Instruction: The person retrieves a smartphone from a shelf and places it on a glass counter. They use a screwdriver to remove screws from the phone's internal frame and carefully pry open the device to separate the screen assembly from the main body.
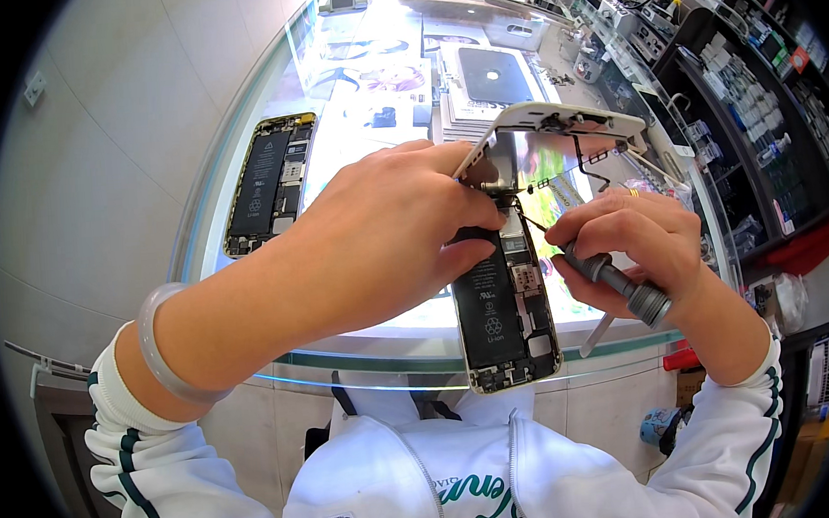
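An opened smartphone (494,316) lies at the glass counter's near edge, its black battery and circuit board exposed. The white-framed screen panel (558,117) stands tilted up from the phone's far end, with a flex cable hanging from it. My left hand (412,221) is closed at that end, thumb and forefinger at the top of the battery and the other fingers behind the panel. My right hand (636,241) grips a grey screwdriver (610,275); its thin shaft points at the phone's upper right corner. A pale flat stick (598,335) shows below the right hand.
A second opened phone body (270,184) lies on the counter's left side. White boxes (479,79) and a dark tablet-like panel (495,74) are farther back. Shelves with small packaged goods (756,96) line the right. The counter's glass edge (393,374) runs before me.
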The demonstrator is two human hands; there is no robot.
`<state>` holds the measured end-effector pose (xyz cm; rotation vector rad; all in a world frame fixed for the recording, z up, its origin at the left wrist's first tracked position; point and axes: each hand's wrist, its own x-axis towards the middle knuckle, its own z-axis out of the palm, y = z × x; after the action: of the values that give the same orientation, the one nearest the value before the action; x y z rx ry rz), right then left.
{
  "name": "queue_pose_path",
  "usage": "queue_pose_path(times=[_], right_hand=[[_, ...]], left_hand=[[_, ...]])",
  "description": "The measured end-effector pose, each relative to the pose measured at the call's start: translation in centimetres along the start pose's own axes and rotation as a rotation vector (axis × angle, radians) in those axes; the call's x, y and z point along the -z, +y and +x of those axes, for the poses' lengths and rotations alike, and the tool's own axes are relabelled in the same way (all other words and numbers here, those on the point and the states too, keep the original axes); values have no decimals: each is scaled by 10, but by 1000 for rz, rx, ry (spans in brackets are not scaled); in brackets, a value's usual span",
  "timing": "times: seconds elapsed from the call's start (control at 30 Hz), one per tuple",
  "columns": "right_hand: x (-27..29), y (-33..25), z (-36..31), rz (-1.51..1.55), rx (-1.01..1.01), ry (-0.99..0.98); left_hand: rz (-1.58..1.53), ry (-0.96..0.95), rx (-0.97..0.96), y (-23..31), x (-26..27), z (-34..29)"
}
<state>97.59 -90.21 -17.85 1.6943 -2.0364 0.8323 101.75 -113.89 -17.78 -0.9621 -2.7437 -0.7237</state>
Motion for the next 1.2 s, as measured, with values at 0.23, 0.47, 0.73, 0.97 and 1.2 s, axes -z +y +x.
queue_pose_path(times=[0.23, 0.47, 0.73, 0.97, 1.2], right_hand=[[1, 1, 2, 22, -73, 27], [2, 1, 1, 423, -394, 92], [7, 3, 5, 616, -654, 168], [4, 1, 8, 970, -823, 192], [1, -2, 9, 1021, -864, 178]], left_hand=[[-14, 11, -10, -1, 0, 0], [-31, 21, -6, -1, -1, 0], [-20, 52, -22, -1, -2, -2], [-56, 40, -19, -2, -4, 2], [-58, 50, -27, -4, -6, 2]])
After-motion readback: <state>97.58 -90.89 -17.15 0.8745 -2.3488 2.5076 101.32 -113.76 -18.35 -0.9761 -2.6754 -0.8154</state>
